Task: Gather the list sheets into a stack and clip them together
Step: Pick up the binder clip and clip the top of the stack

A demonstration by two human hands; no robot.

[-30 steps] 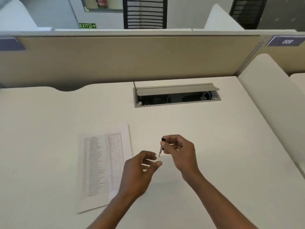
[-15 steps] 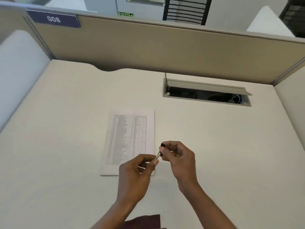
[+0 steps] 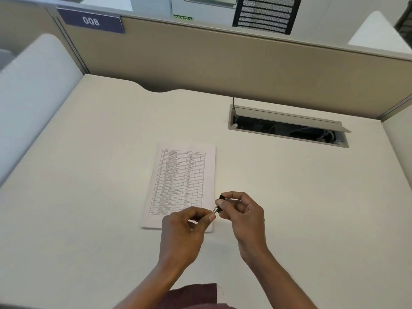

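Observation:
A stack of printed list sheets [image 3: 182, 181] lies flat on the white desk [image 3: 89, 197], its edges lined up. Just above its near right corner my right hand [image 3: 243, 219] pinches a small black binder clip [image 3: 220, 205] between thumb and fingers. My left hand [image 3: 185, 235] pinches the clip's silver wire handle with thumb and forefinger. Both hands hover over the desk, and my left hand covers the sheets' near right corner.
An open grey cable tray [image 3: 287, 127] with wires is sunk into the desk at the back right. A beige partition [image 3: 223, 63] with a "008" label [image 3: 91, 21] closes off the back. White side panels flank the desk on the left [image 3: 33, 103] and right.
The view has swung left, so the sheets now sit nearer the centre. My left hand has closed in on the clip's wire handle; my right hand keeps hold of the clip.

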